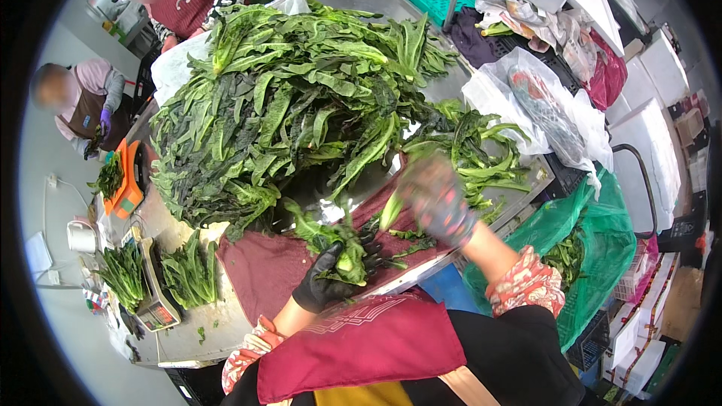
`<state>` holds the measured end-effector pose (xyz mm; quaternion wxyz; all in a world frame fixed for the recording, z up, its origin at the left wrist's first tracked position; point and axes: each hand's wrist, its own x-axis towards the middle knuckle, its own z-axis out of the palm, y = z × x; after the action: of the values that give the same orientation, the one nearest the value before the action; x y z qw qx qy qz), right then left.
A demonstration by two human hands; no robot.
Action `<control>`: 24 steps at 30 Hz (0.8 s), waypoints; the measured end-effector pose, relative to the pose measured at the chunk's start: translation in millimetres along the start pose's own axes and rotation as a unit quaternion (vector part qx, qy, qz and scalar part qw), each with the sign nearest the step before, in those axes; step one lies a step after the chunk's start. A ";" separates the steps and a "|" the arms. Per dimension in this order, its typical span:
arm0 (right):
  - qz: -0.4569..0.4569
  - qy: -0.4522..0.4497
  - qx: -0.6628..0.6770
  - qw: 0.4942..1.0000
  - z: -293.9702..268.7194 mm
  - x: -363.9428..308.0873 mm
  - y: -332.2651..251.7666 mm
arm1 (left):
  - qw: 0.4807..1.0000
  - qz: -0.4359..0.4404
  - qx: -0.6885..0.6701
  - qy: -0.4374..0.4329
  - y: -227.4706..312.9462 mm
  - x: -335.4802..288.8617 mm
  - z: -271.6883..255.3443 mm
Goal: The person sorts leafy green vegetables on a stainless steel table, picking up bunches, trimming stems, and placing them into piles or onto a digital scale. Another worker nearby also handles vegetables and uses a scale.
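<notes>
In a black glove, my left hand (325, 283) is closed around a small head of leaf lettuce (350, 262), held low over a maroon cloth (252, 274) at the table's near edge. My right hand (438, 203), in a dark patterned glove, is smeared by motion near the smaller heap of long-leaf lettuce (481, 154) on the right. Whether its fingers grip anything is not visible. A big mound of long green leaves (278, 98) rises just beyond both hands. Loose leaf scraps (410, 244) lie on the cloth between them.
At left, a scale (156, 297) stands among lettuce bunches (192, 271); an orange scale (128, 180) is farther back. A green plastic bag (602, 256) with leaves hangs at right. Plastic bags (541, 101) lie beyond it. Two people (94, 109) work across the table.
</notes>
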<state>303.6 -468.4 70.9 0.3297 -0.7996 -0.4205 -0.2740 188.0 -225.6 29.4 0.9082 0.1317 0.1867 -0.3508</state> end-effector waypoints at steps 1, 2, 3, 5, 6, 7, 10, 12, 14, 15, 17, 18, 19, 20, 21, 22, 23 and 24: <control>-0.063 -0.039 0.037 0.997 6.9 -0.7 -21.8 | 0.994 -0.061 -0.087 -0.016 -2.3 1.5 3.1; -0.077 -0.094 0.069 0.990 21.1 -5.9 -42.7 | 0.998 -0.030 0.054 -0.009 -4.7 -2.0 13.3; -0.101 -0.122 0.086 0.984 30.2 -12.7 -60.1 | 0.981 0.006 0.194 -0.003 -7.7 -8.5 20.0; -0.097 -0.135 0.275 0.947 33.3 -9.4 -53.1 | 0.985 0.008 0.173 0.001 -10.5 -6.9 11.7; -0.031 -0.125 0.331 0.935 38.2 -13.2 -45.4 | 0.987 0.010 0.162 0.004 -11.7 -4.9 4.5; 0.034 -0.113 0.383 0.916 40.5 -14.8 -36.7 | 0.988 0.012 0.153 0.006 -12.6 -3.4 -2.3; 0.120 -0.177 0.149 0.965 52.9 -26.3 12.4 | 0.976 0.065 0.198 0.057 -4.6 -11.7 -34.5; -0.028 0.033 -0.064 0.997 70.4 -35.4 49.1 | 0.965 0.102 0.225 0.090 4.1 -18.6 -56.2; 0.228 -0.260 -0.161 0.924 48.4 0.7 75.1 | 0.923 0.159 0.333 0.111 13.2 -28.2 -95.3; 0.240 -0.295 -0.315 0.870 50.4 -1.8 99.7 | 0.921 0.161 0.334 0.116 17.0 -29.1 -99.4; 0.320 -0.428 -0.355 0.767 29.0 21.7 133.6 | 0.918 0.166 0.336 0.132 24.8 -35.7 -105.6; 0.377 -0.442 -0.313 0.751 26.4 20.6 154.3 | 0.954 0.153 0.220 0.136 25.3 -32.5 -104.8; 0.434 -0.420 -0.243 0.759 29.6 8.2 178.7 | 0.976 0.136 0.103 0.137 25.8 -28.9 -103.1; 0.422 -0.420 -0.242 0.766 29.6 12.8 181.9 | 0.982 0.158 0.021 0.104 23.6 -27.7 -107.7; 0.411 -0.422 -0.243 0.771 29.5 16.1 183.6 | 0.981 0.160 0.032 0.103 23.5 -26.5 -101.6; 0.399 -0.431 -0.220 0.779 30.8 16.9 184.2 | 0.980 0.164 0.041 0.104 21.7 -27.9 -90.8; 0.388 -0.439 -0.197 0.786 31.8 16.6 184.8 | 0.979 0.166 0.050 0.105 20.6 -29.1 -85.1; 0.377 -0.447 -0.176 0.792 30.8 15.7 185.2 | 0.985 0.142 0.039 0.094 23.0 -30.2 -93.5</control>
<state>474.3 -516.8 7.6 0.0359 -0.9721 -0.1305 0.1914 160.0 -156.7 -38.8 0.9213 0.2246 0.2365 -0.2115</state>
